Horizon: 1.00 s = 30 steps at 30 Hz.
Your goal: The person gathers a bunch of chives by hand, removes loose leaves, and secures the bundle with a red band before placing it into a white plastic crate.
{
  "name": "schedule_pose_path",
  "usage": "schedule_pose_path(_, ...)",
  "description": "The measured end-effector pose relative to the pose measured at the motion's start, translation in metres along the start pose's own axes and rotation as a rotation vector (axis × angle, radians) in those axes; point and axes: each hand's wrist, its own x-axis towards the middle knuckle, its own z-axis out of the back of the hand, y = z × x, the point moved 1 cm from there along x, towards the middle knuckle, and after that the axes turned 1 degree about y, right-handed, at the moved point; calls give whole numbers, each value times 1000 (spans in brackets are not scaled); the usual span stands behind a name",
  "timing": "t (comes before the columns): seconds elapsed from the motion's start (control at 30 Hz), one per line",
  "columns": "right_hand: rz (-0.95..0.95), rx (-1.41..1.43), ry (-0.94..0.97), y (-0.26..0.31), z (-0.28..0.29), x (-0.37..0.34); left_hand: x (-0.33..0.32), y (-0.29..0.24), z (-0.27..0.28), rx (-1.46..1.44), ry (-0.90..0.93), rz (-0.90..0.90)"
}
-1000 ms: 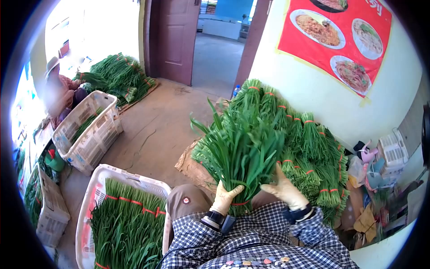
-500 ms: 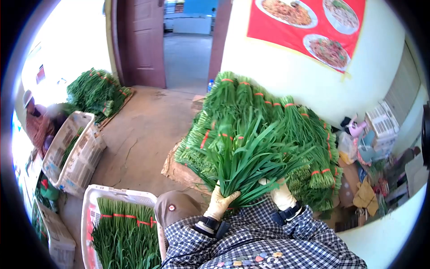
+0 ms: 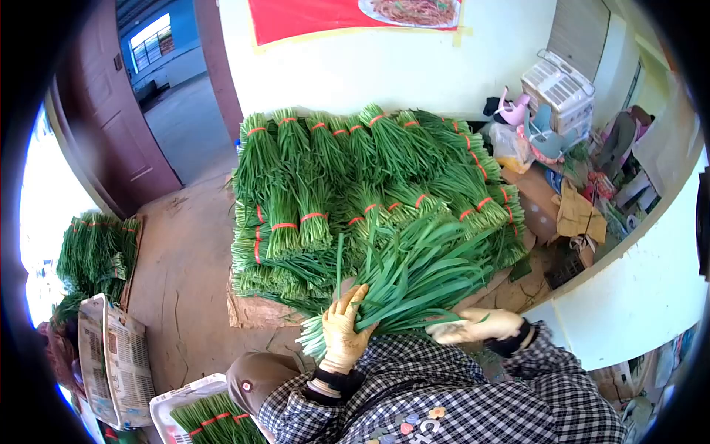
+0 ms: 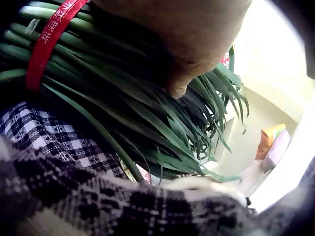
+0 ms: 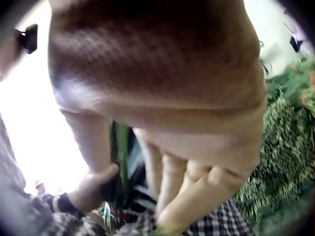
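Note:
My gloved left hand (image 3: 344, 329) grips a bunch of garlic chives (image 3: 425, 277) near its pale stem ends. The bunch lies tilted over my lap, its long flat leaves fanning to the right. A red printed band (image 4: 49, 46) circles the stems in the left wrist view. At the lower right of those leaves is my gloved right hand (image 3: 484, 325), its fingers reaching toward the bunch. In the right wrist view its thumb stands apart from the extended fingers (image 5: 194, 182), with green leaves showing through the gap.
A big pile of red-banded chive bunches (image 3: 292, 174) lies ahead on cardboard (image 3: 259, 311). At lower left a white crate (image 3: 166, 407) holds more bunches; another crate (image 3: 118, 348) stands farther left. Right of the pile are cardboard scraps (image 3: 580, 214) and a low white wall (image 3: 629, 311).
The head view has turned right. The bunch has tipped from upright, its leaves now leaning right. My right hand has moved from beside the bunch to under its leaves on the right.

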Motion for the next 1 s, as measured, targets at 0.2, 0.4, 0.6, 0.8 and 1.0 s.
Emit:
schedule_pose_path(0.2,444,-295,-538,119,14,-55,2,-4,-7,-21,19,-24)
schedule_pose_path(0.4,504,-174,-1109,98,32,-16,-1,2,-10,-65,2,-13)
schedule_pose_path(0.6,394,195,-796,64,53,10,-3,5,-13,-54,-3,-21)
schedule_pose_path(0.8,356,437,-689,55,56,28,-1,2,-10,-3,37,-22)
schedule_pose_path(1.0,335,658,-647,53,51,32,4,-8,-7,27,81,-6)
